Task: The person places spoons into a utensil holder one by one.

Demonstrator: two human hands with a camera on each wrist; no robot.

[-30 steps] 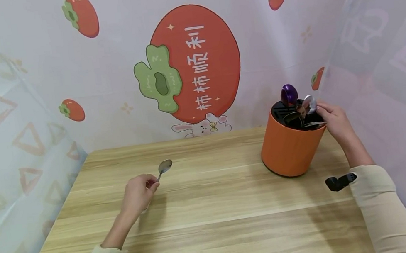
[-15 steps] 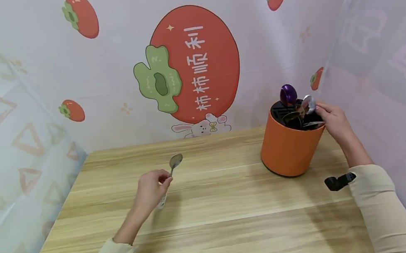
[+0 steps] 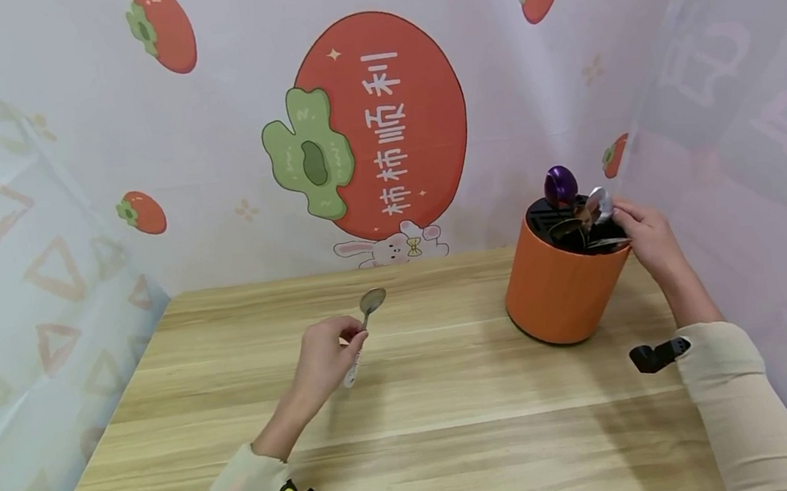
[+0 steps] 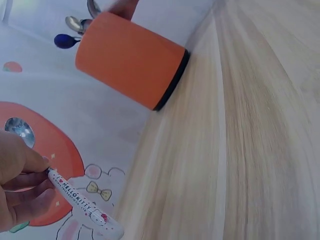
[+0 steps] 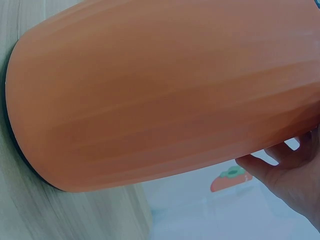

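Observation:
A metal spoon (image 3: 373, 300) is pinched in my left hand (image 3: 325, 359), bowl up and tilted, over the middle of the table. Its white handle (image 4: 82, 200) with Hello Kitty print points down below the fingers in the left wrist view. My right hand (image 3: 649, 239) holds the rim of an orange utensil holder (image 3: 563, 295) on its right side. Fingers (image 5: 260, 167) touch the holder's outer wall in the right wrist view. A purple spoon (image 3: 561, 186), a silver spoon (image 3: 602, 204) and other spoons stick out of the holder's black slotted top.
The wooden table (image 3: 458, 432) carries the holder at its back right. Behind it hangs a white printed curtain (image 3: 228, 135), and more curtain runs along both sides. Each sleeve bears a small black wrist camera (image 3: 657, 355).
My left hand has moved to the right and slightly farther back with the spoon, toward the holder. The right hand has stayed at the holder's rim.

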